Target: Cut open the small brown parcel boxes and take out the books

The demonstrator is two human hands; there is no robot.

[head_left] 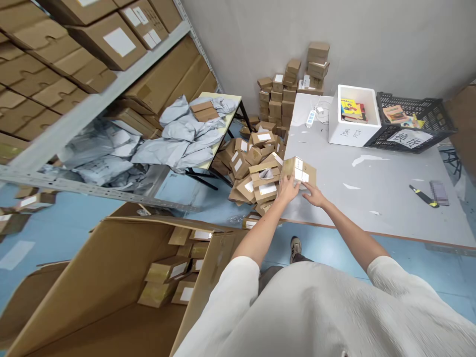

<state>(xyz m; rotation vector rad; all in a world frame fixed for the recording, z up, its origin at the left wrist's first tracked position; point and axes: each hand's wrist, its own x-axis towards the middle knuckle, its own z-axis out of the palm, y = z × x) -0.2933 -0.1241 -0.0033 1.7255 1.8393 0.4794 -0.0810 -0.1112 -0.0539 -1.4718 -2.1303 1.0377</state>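
Observation:
A small brown cardboard box (pixel 309 174) with white labels on its top sits at the left end of the grey table. My left hand (pixel 287 189) grips its near left corner, fingers closed against the cardboard. At the near side, my right hand (pixel 314 195) has its fingertips on the box's edge, with the thumb lower and a little apart. The undersides of my fingers are hidden.
On the table (pixel 334 193) stand a white foam bin (pixel 349 134) and a black crate (pixel 412 119) holding books; a utility knife (pixel 424 196) lies right. Loose boxes (pixel 240 163) heap left of it. A large open carton (pixel 85 277) stands at lower left.

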